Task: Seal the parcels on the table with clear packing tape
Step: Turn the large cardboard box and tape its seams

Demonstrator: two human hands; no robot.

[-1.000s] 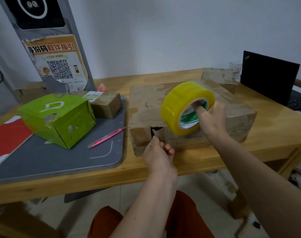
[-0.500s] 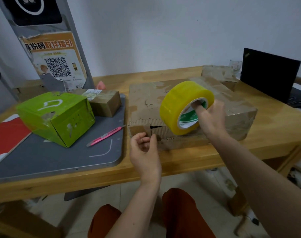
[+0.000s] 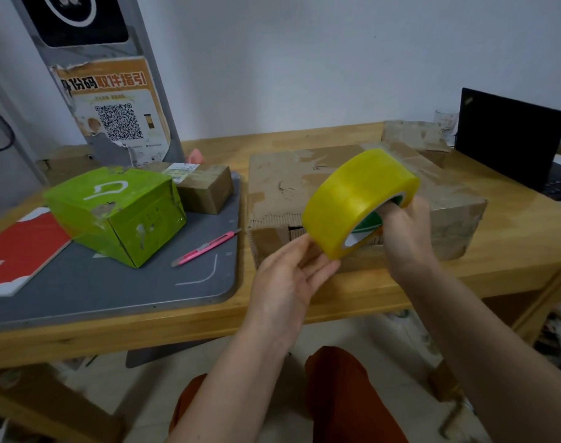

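While the right hand [image 3: 407,238] grips the tape roll [image 3: 357,203] through its core above the big cardboard parcel [image 3: 285,183], the left hand's [image 3: 292,276] spread fingers touch its rim (likely seeking the end); no fresh strip laid, sealing seems barely begun.

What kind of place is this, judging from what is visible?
Probably a small parcel pickup or packing point, not a plain home desk. A kiosk with a QR-code poster stands behind the wooden table, several parcels lie on it, such as the green box, and a laptop sits at the right.
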